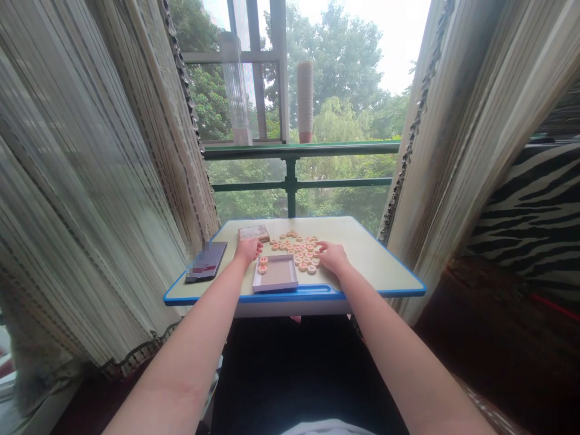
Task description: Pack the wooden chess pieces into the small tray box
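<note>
Round wooden xiangqi pieces (304, 256) with red and dark characters lie loosely spread over the table. Just left of them sits an open shallow box (277, 278), two pieces (263, 265) side by side near its left wall. My left hand (248, 249) hovers by the box's upper left corner, fingers loosely bent and a little apart, with nothing visible in them. At the right edge of the spread pieces is my right hand (333, 257). Its fingers reach over the nearest pieces, slightly apart; whether they touch one is hard to see.
A patterned box lid (254, 233) lies behind my left hand. On the left of the blue-edged table (376, 266) rests a dark flat item (207, 262), partly blurred out. Beyond are a green railing (344, 148), a stack of cups (305, 103) and a clear tall container (234, 90). Curtains hang on both sides.
</note>
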The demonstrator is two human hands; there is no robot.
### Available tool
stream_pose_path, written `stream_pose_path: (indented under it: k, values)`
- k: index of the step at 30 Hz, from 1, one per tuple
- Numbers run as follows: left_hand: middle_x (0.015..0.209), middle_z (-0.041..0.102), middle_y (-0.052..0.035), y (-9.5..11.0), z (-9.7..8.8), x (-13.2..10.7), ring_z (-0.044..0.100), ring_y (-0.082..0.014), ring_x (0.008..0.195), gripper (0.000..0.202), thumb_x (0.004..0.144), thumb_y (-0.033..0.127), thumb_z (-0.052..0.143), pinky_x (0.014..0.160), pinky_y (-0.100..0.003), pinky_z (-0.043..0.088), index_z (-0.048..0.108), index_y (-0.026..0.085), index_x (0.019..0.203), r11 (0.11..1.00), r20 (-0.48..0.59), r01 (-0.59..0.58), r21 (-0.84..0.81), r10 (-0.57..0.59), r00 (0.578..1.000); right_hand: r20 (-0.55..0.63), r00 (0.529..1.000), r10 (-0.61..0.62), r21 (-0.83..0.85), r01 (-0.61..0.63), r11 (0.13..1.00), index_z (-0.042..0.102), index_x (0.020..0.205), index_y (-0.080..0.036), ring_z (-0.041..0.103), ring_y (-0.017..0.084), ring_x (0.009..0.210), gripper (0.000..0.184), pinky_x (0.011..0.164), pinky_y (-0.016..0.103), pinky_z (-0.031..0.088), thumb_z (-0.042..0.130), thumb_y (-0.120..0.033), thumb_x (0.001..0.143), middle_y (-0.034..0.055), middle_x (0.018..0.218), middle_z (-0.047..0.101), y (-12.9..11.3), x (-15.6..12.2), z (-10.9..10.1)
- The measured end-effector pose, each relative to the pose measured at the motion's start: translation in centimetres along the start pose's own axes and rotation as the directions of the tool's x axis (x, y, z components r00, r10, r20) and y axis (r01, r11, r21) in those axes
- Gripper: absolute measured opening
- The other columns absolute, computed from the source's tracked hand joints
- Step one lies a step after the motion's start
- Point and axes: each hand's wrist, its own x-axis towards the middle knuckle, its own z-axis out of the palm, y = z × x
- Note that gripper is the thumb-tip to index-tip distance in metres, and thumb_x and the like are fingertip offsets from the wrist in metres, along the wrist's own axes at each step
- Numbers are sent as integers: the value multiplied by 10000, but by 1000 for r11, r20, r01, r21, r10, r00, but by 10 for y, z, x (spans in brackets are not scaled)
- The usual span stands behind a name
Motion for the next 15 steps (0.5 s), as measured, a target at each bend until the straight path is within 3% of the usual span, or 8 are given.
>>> stream_pose_path:
  k: [10, 15]
  values:
    - [547, 605, -45, -5, 1, 6, 525, -121, 503, 203, 693, 247, 448, 442, -203, 369, 601, 146, 607, 997, -2, -37, 72, 37, 999, -33, 999, 2, -12, -3, 1000, 687, 939, -209, 555, 223, 945, 335, 787, 288, 408, 577, -443, 726, 48, 916, 687, -1, 1, 0]
    - [538, 608, -48, -5, 1, 6, 527, -122, 501, 202, 692, 246, 456, 451, -210, 374, 608, 141, 608, 995, -10, -44, 85, 45, 999, -47, 999, -21, -2, 21, 1000, 705, 874, -213, 577, 222, 894, 240, 808, 309, 407, 562, -362, 751, 53, 882, 693, 2, 4, 4]
